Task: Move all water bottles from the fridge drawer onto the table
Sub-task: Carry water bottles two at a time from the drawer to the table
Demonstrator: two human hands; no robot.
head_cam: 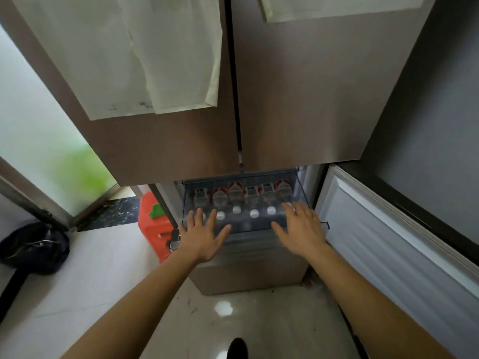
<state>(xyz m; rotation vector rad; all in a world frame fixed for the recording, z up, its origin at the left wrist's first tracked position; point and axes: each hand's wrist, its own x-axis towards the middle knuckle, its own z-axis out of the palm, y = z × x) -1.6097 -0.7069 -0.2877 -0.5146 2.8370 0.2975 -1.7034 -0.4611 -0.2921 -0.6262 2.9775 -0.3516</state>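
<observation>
Nearest, both bare forearms reach forward over the glossy floor (220, 320) toward the open fridge drawer (241, 229). Left hand (203, 235) is flat, fingers spread, holding nothing — its fingertips sit over the drawer's front-left corner, just beside the leftmost bottle cap. Right hand (302, 230) is the same: splayed wide, empty, over the front-right corner, with its fingers covering the cap of the rightmost bottle. Whether either palm touches the drawer's front edge, cannot tell.

Water bottles (239, 196) all lie inside the clear drawer, six side by side, white caps toward the front edge, red-and-white labels toward the back wall. Four caps show between the two hands.

Right of the drawer, the lower fridge door (388, 242) stands swung open, white inner lining facing up. Left of the drawer — an orange-red plastic container (153, 224) with a green piece on it, standing on the floor. Further left, a dark bag (33, 247) on the floor by the frosted glass door (44, 151).

Beyond the drawer, the two upper fridge doors (298, 99) are shut, with pale papers (145, 55) stuck on them.
</observation>
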